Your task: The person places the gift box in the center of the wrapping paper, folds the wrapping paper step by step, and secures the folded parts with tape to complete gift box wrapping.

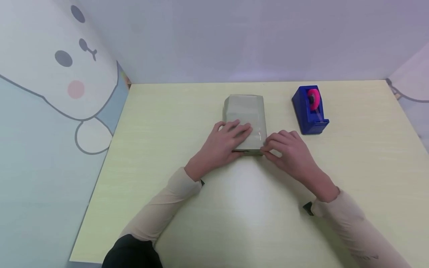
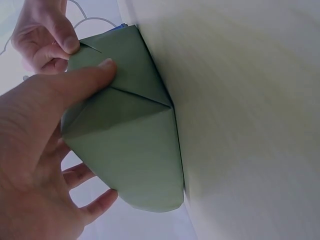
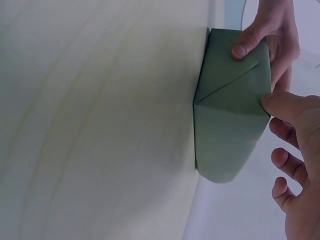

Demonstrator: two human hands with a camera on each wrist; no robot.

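A box wrapped in grey-green paper (image 1: 246, 108) lies on the table. My left hand (image 1: 222, 143) holds it, fingers spread over the top and thumb pressed on the near end. On that end, the left wrist view shows folded paper flaps (image 2: 135, 75) meeting in a slanting crease. My right hand (image 1: 291, 152) pinches the paper at the near right corner between thumb and forefinger. Its other fingers curl loosely beside the box in the right wrist view, where the right thumb (image 3: 282, 105) sits on the edge of the end. The underside of the box is hidden.
A blue tape dispenser (image 1: 310, 111) with a pink-cored roll stands right of the box, beyond the right hand. The pale wooden table (image 1: 167, 111) meets a plain wall panel (image 1: 234, 41) at the back. A cartoon-printed panel (image 1: 43, 167) borders the left side.
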